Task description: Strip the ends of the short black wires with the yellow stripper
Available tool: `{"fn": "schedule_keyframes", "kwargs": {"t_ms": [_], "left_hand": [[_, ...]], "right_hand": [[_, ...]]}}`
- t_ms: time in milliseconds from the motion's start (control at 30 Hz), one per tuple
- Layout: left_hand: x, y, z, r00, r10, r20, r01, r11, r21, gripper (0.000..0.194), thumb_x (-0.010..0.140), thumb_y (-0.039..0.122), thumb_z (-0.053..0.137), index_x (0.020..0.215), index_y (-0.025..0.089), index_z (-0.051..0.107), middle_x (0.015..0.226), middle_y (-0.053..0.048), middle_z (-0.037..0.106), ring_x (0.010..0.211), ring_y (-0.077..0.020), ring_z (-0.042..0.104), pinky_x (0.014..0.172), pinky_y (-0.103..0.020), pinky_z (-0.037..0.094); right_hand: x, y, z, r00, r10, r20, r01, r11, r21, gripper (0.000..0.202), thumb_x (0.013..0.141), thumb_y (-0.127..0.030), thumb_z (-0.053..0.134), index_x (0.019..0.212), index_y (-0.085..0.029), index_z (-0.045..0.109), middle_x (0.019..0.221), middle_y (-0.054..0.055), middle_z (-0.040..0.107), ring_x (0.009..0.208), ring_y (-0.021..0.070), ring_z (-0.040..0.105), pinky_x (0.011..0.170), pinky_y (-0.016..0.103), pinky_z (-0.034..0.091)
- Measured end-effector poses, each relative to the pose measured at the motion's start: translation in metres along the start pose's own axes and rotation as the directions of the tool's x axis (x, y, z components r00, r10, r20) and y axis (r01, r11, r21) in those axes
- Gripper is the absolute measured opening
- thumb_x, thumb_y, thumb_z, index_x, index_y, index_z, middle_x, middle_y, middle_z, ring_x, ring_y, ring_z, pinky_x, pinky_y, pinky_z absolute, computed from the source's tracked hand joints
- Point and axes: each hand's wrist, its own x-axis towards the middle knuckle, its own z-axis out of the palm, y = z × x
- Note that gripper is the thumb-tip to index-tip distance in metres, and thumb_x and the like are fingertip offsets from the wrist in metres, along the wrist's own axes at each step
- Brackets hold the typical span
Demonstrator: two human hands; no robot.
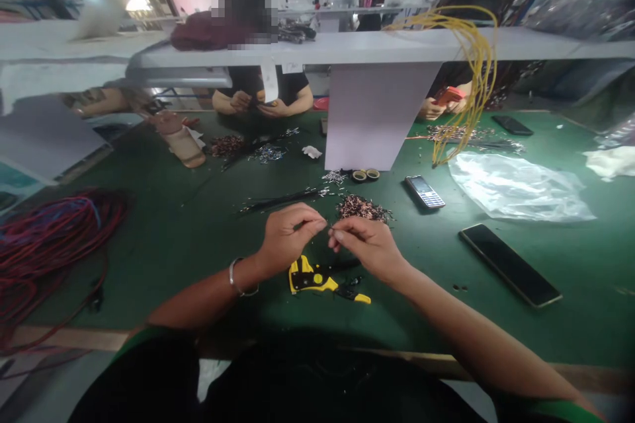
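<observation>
My left hand [292, 231] and my right hand [370, 244] are held close together over the green table, each with thumb and fingers pinched. Whatever sits between the fingertips is too small to make out. Just behind my right hand lies a heap of small copper-coloured pieces [364, 206], partly hidden by it. Below the hands rests a yellow and black wire stripper [317, 281]. Beyond my left hand, a bundle of thin black wires [282, 199] lies flat, and a small pile of silvery pieces [336, 176] is past its end.
On the right lie a keypad phone [425, 192], a smartphone [510, 264] and a clear plastic bag [520, 188]. Red cable coils [54, 238] cover the left side. A white divider [380, 112] supports a shelf draped with yellow wires [479, 73]. Co-workers' hands [260, 106] show opposite.
</observation>
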Motion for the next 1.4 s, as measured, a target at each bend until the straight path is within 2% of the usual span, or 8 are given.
{"fn": "schedule_keyframes", "kwargs": {"t_ms": [233, 600, 767, 833, 933, 1100, 1267, 1400], "left_hand": [[0.002, -0.011, 0.002, 0.941, -0.287, 0.181, 0.322, 0.923, -0.211, 0.015, 0.073, 0.027, 0.069, 0.063, 0.017, 0.066, 0.056, 0.000, 0.061, 0.048, -0.0095, 0.050, 0.049, -0.023, 0.041], [0.004, -0.022, 0.011, 0.987, -0.116, 0.114, 0.127, 0.987, -0.094, 0.014, 0.072, 0.019, 0.066, 0.059, 0.015, 0.065, 0.055, 0.000, 0.060, 0.052, -0.0091, 0.050, 0.051, -0.022, 0.038], [0.010, -0.027, 0.006, 0.990, -0.131, 0.051, 0.138, 0.979, -0.149, 0.012, 0.072, 0.021, 0.065, 0.061, 0.015, 0.066, 0.054, 0.002, 0.059, 0.050, -0.0083, 0.050, 0.049, -0.021, 0.039], [0.015, -0.031, 0.001, 0.986, -0.168, -0.008, 0.162, 0.960, -0.230, 0.011, 0.072, 0.022, 0.066, 0.063, 0.015, 0.066, 0.053, 0.002, 0.059, 0.048, -0.0075, 0.049, 0.048, -0.021, 0.039], [0.023, -0.033, -0.007, 0.975, -0.207, -0.079, 0.165, 0.914, -0.370, 0.010, 0.071, 0.021, 0.068, 0.063, 0.015, 0.066, 0.052, 0.002, 0.059, 0.045, -0.0061, 0.048, 0.045, -0.020, 0.038], [0.027, -0.022, -0.019, 0.968, -0.223, -0.119, 0.138, 0.861, -0.489, 0.009, 0.069, 0.019, 0.070, 0.062, 0.015, 0.066, 0.053, 0.001, 0.059, 0.044, -0.0056, 0.048, 0.043, -0.021, 0.037], [0.025, -0.011, -0.025, 0.966, -0.233, -0.112, 0.147, 0.851, -0.504, 0.009, 0.068, 0.019, 0.070, 0.061, 0.015, 0.065, 0.052, 0.001, 0.060, 0.044, -0.0056, 0.048, 0.044, -0.021, 0.038], [0.024, -0.010, -0.027, 0.972, -0.210, -0.103, 0.132, 0.855, -0.502, 0.009, 0.067, 0.020, 0.071, 0.061, 0.015, 0.066, 0.053, 0.000, 0.061, 0.045, -0.0061, 0.049, 0.044, -0.022, 0.038]], "right_hand": [[-0.005, 0.006, 0.000, 0.994, 0.086, 0.068, -0.087, 0.996, 0.017, 0.016, 0.079, -0.028, 0.060, 0.068, -0.018, 0.065, 0.059, -0.001, 0.065, 0.052, 0.0106, 0.058, 0.054, 0.025, 0.049], [-0.004, 0.011, 0.002, 0.977, 0.202, -0.069, -0.202, 0.979, -0.003, 0.012, 0.071, -0.027, 0.064, 0.064, -0.017, 0.065, 0.049, -0.002, 0.061, 0.044, 0.0104, 0.053, 0.047, 0.024, 0.046], [-0.007, 0.016, 0.004, 0.979, 0.172, -0.112, -0.195, 0.948, -0.250, 0.015, 0.076, -0.029, 0.059, 0.068, -0.017, 0.064, 0.054, -0.001, 0.063, 0.047, 0.0114, 0.055, 0.051, 0.025, 0.046], [-0.018, 0.020, 0.005, 0.985, 0.149, -0.092, -0.175, 0.877, -0.448, 0.016, 0.080, -0.027, 0.055, 0.073, -0.016, 0.066, 0.061, 0.001, 0.066, 0.054, 0.0142, 0.060, 0.057, 0.028, 0.049], [-0.041, 0.024, 0.014, 0.993, 0.117, 0.020, -0.073, 0.735, -0.674, 0.030, 0.081, -0.028, 0.060, 0.105, -0.013, 0.066, 0.098, 0.012, 0.072, 0.087, 0.0238, 0.068, 0.080, 0.038, 0.053], [-0.066, 0.032, 0.033, 0.977, 0.087, 0.195, 0.114, 0.559, -0.821, 0.060, 0.080, -0.031, 0.064, 0.134, -0.011, 0.049, 0.137, 0.019, 0.053, 0.130, 0.0326, 0.044, 0.110, 0.050, 0.032], [-0.057, 0.044, 0.039, 0.961, 0.119, 0.248, 0.154, 0.515, -0.843, 0.061, 0.073, -0.015, 0.061, 0.133, -0.006, 0.051, 0.128, 0.020, 0.056, 0.120, 0.0304, 0.048, 0.107, 0.046, 0.034], [-0.049, 0.047, 0.037, 0.963, 0.125, 0.238, 0.131, 0.554, -0.822, 0.060, 0.067, -0.017, 0.066, 0.125, -0.007, 0.057, 0.117, 0.018, 0.060, 0.108, 0.0300, 0.051, 0.099, 0.046, 0.041]]}}
